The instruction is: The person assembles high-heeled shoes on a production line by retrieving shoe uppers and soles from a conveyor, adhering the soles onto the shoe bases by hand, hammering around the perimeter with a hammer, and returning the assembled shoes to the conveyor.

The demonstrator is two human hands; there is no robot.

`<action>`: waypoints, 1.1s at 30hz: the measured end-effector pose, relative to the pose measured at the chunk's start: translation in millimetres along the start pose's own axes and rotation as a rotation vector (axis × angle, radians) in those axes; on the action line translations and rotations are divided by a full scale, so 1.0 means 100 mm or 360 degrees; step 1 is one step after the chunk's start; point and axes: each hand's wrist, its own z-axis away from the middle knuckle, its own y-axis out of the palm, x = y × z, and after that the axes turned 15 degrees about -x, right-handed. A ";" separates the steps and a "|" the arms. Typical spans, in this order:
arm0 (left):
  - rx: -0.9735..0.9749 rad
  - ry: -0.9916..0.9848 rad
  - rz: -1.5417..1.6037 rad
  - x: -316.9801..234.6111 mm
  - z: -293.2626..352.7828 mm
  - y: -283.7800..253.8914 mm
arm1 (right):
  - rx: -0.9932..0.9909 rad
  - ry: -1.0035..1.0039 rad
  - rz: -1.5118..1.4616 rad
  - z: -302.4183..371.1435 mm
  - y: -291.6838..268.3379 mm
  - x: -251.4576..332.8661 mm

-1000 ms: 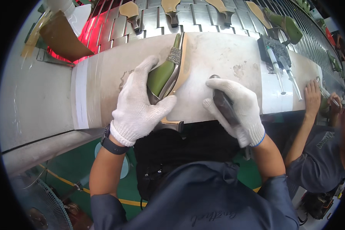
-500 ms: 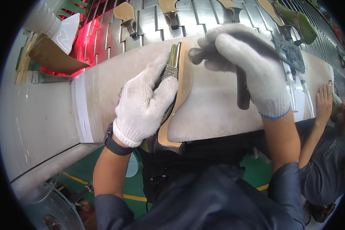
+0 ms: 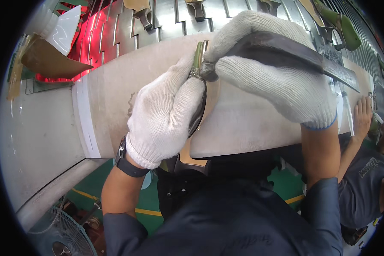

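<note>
In my left hand [image 3: 168,113], gloved in white knit, is a dark heeled shoe [image 3: 196,165], its tan sole facing right. Green shows at the shoe's upper end, next to a glittering band. My fingers wrap its upper half and hide much of it. My right hand [image 3: 269,83], gloved too, is closed around a dark hammer-like tool [image 3: 277,51]. This tool has a rounded metal end at the shoe's sole edge; whether they touch I cannot tell. Its flat steel end points right, past my wrist.
Under my hands lies a pale work board [image 3: 251,132]. Beyond it, a slatted metal conveyor [image 3: 170,19] carries several heeled shoes. A curved brown sheet [image 3: 51,59] sits at the left. A co-worker's hand [image 3: 362,115] rests at the right edge. A fan [image 3: 68,234] stands lower left.
My right hand has moved nearer, bringing the tool's rounded end to the shoe. The tool has turned, so its flat steel end now shows at right. My left hand still grips the shoe.
</note>
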 end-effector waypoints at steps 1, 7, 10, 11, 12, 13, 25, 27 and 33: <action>0.0011 -0.0057 0.0018 -0.01 0.00 0.00 | -0.0005 0.0003 0.0004 0.05 -0.03 -0.05; -0.0014 0.0552 -0.0448 0.20 0.05 -0.07 | -0.0032 0.0123 0.0427 0.38 0.03 -0.10; -0.0076 0.0984 -0.0574 0.29 0.03 -0.10 | 0.0023 0.0197 0.0511 0.51 0.16 0.10; -0.0115 0.1314 -0.0686 0.32 0.02 -0.11 | 0.0030 0.0230 0.0535 0.55 0.22 0.18; -0.0123 0.1311 -0.0692 0.33 0.01 -0.12 | -0.0003 0.0217 0.0548 0.60 0.28 0.21; -0.0129 0.1300 -0.0625 0.33 -0.01 -0.07 | -0.0065 0.0177 0.0586 0.70 0.31 0.19; 0.0060 0.0090 -0.0092 0.30 0.21 -0.22 | -0.0863 -0.0054 -0.0321 1.54 1.01 -0.28; -0.0007 0.0111 -0.0134 0.35 0.24 -0.19 | -0.0830 -0.0159 0.0041 1.55 1.07 -0.23; -0.0082 0.0250 -0.0183 0.31 0.25 -0.14 | -0.0686 -0.0424 0.0407 1.32 1.08 -0.03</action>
